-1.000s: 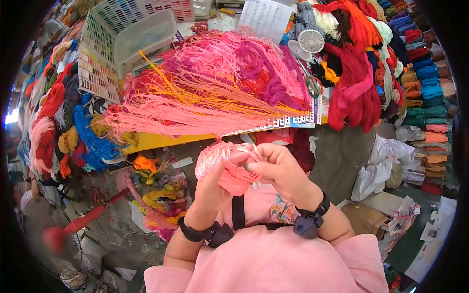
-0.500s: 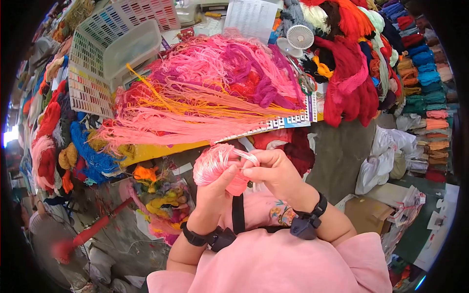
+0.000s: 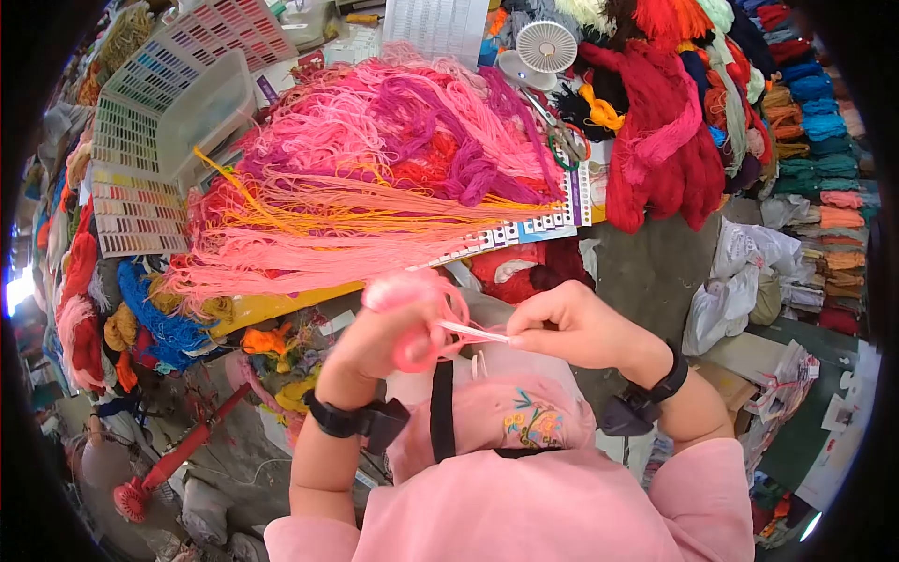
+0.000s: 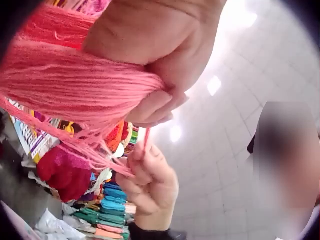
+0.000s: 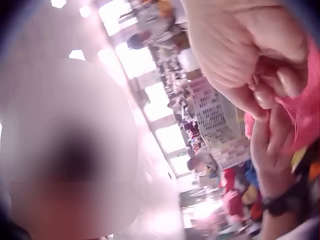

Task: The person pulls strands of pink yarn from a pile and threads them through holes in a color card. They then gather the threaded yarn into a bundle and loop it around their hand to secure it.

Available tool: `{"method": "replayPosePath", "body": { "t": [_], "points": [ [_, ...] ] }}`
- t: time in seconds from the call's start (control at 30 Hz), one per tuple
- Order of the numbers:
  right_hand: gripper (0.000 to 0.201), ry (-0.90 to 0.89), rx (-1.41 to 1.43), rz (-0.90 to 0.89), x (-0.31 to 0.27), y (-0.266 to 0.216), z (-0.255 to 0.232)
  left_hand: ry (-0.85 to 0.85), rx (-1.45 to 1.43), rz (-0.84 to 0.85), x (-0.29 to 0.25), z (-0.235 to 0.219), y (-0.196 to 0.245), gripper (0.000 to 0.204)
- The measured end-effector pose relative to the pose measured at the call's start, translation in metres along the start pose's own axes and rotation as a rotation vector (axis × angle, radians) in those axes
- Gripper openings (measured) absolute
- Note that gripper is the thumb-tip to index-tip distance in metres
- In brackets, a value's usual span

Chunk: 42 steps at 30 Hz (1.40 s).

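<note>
Head view: the left hand (image 3: pixel 389 332) grips the pink yarn bundle (image 3: pixel 409 298); the right hand (image 3: pixel 581 328) pinches its strands, drawn taut between both grips. The yarn pile (image 3: pixel 375 159) lies on the surface beyond.

We find the head view above the fingers (image 3: pixel 537 330), facing down and forward at moderate range. The wrist views look closely along their own fingers, the left past them to tiled ceiling (image 4: pixel 230 105), the right to windows (image 5: pixel 159 102). All three share the left hand (image 3: pixel 382 335), right hand (image 3: pixel 582 330) and pink yarn (image 4: pixel 75 90).
</note>
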State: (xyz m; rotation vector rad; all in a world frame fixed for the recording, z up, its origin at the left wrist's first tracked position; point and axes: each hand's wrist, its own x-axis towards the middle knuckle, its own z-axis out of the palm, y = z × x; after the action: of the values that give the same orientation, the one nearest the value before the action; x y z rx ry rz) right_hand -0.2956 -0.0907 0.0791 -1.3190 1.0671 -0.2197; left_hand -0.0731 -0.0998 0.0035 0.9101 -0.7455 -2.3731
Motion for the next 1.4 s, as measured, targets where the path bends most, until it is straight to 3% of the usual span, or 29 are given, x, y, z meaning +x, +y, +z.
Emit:
{"method": "replayPosePath", "body": {
  "t": [0.03, 0.1, 0.17, 0.23, 0.27, 0.3, 0.33, 0.37, 0.43, 0.5, 0.6, 0.67, 0.7, 0.73, 0.77, 0.8, 0.83, 0.9, 0.93, 1.0, 1.03, 1.1, 1.13, 1.17, 1.2, 1.23, 1.27, 1.33, 1.4],
  "points": [
    [0.005, -0.013, 0.011, 0.004, 0.002, 0.006, -0.012, 0.066, -0.103, -0.008, 0.004, -0.012, -0.002, 0.017],
    [0.008, 0.106, 0.714, -0.295, 0.004, 0.027, -0.042, 0.161, -1.128, 0.084, 0.003, -0.064, -0.022, 0.018],
    [0.011, 0.099, 1.407, -0.436, 0.008, 0.060, -0.084, 0.158, -1.322, 0.373, -0.013, -0.129, -0.051, 0.019],
    [0.007, 0.106, 1.608, -0.559, 0.005, 0.102, -0.134, 0.207, -1.268, 0.477, -0.050, -0.196, -0.091, 0.020],
    [0.007, 0.255, 1.610, -0.544, 0.002, 0.126, -0.165, 0.457, -1.165, 0.506, -0.068, -0.220, -0.102, 0.017],
    [0.013, 0.403, 1.604, -0.521, -0.002, 0.151, -0.196, 0.855, -0.967, 0.459, -0.086, -0.232, -0.108, 0.015],
    [0.016, 0.554, 1.571, -0.509, -0.008, 0.173, -0.223, 1.114, -0.799, 0.381, -0.104, -0.248, -0.115, 0.012],
    [0.019, 0.698, 1.528, -0.496, -0.015, 0.191, -0.250, 1.264, -0.691, 0.315, -0.123, -0.264, -0.123, 0.010],
    [0.021, 0.866, 1.330, -0.378, -0.036, 0.218, -0.305, 1.400, -0.634, 0.268, -0.184, -0.325, -0.153, 0.015],
    [0.022, 1.007, 1.159, -0.240, -0.059, 0.244, -0.365, 1.310, -0.730, 0.284, -0.257, -0.412, -0.187, 0.026],
    [0.022, 1.307, 0.973, -0.205, -0.060, 0.222, -0.405, 1.522, -0.195, 0.239, -0.204, -0.338, -0.128, 0.027],
    [0.022, 1.359, 0.772, -0.263, -0.046, 0.211, -0.413, 1.102, -0.119, 0.408, -0.201, -0.355, -0.120, 0.023],
    [0.016, 1.100, 0.614, -0.330, -0.062, 0.231, -0.443, 0.891, -0.072, 0.485, -0.192, -0.358, -0.118, 0.022],
    [0.012, 1.246, 0.288, -0.324, -0.039, 0.220, -0.415, 0.673, -0.040, 0.553, -0.180, -0.357, -0.114, 0.021],
    [0.011, 1.370, -0.047, -0.314, -0.013, 0.209, -0.385, 1.220, 0.387, 0.418, -0.162, -0.356, -0.119, 0.022],
    [0.014, 1.132, -0.525, -0.164, -0.017, 0.235, -0.407, 1.471, 0.629, 0.352, -0.144, -0.340, -0.119, 0.022],
    [0.016, 1.064, -1.124, 0.049, 0.002, 0.208, -0.354, 1.739, 0.838, 0.225, -0.126, -0.323, -0.120, 0.023],
    [0.018, 0.905, -1.493, -0.164, 0.000, 0.240, -0.355, 1.475, 1.525, 0.182, -0.104, -0.268, -0.093, 0.028],
    [0.019, 0.908, -1.567, -0.103, -0.004, 0.252, -0.355, 1.475, 1.527, 0.180, -0.103, -0.266, -0.086, 0.028],
    [0.020, 0.855, -1.637, -0.050, -0.007, 0.264, -0.356, 1.267, 1.923, 0.205, -0.108, -0.264, -0.076, 0.030],
    [0.020, 0.800, -1.710, 0.009, -0.009, 0.268, -0.355, 1.261, 1.924, 0.194, -0.115, -0.267, -0.072, 0.030],
    [0.021, 0.818, -1.635, -0.015, -0.007, 0.281, -0.360, 1.539, 1.659, -0.317, -0.120, -0.279, -0.061, 0.029],
    [0.021, 0.840, -1.559, -0.044, 0.000, 0.278, -0.356, 1.652, 1.529, -0.561, -0.097, -0.258, -0.045, 0.029],
    [0.016, 0.959, -1.412, -0.101, 0.005, 0.276, -0.342, 1.652, 1.528, -0.556, -0.097, -0.261, -0.044, 0.029],
    [0.011, 0.947, -1.171, 0.019, 0.006, 0.266, -0.326, 1.819, 0.914, -0.017, -0.099, -0.267, -0.045, 0.030],
    [0.009, 0.918, -0.927, 0.132, 0.005, 0.257, -0.308, 1.811, 0.266, 0.477, -0.104, -0.269, -0.047, 0.033],
    [0.009, 0.898, -0.690, 0.086, 0.004, 0.256, -0.288, 1.339, -0.193, 0.306, -0.116, -0.261, -0.044, 0.041],
    [0.012, 0.841, -0.320, 0.065, 0.011, 0.247, -0.236, 1.282, -0.430, 0.230, -0.054, -0.201, -0.035, 0.045],
    [0.012, 0.773, -0.144, 0.076, 0.029, 0.231, -0.184, 0.835, -0.369, 0.303, -0.006, -0.173, -0.059, 0.032]
  ]
}}
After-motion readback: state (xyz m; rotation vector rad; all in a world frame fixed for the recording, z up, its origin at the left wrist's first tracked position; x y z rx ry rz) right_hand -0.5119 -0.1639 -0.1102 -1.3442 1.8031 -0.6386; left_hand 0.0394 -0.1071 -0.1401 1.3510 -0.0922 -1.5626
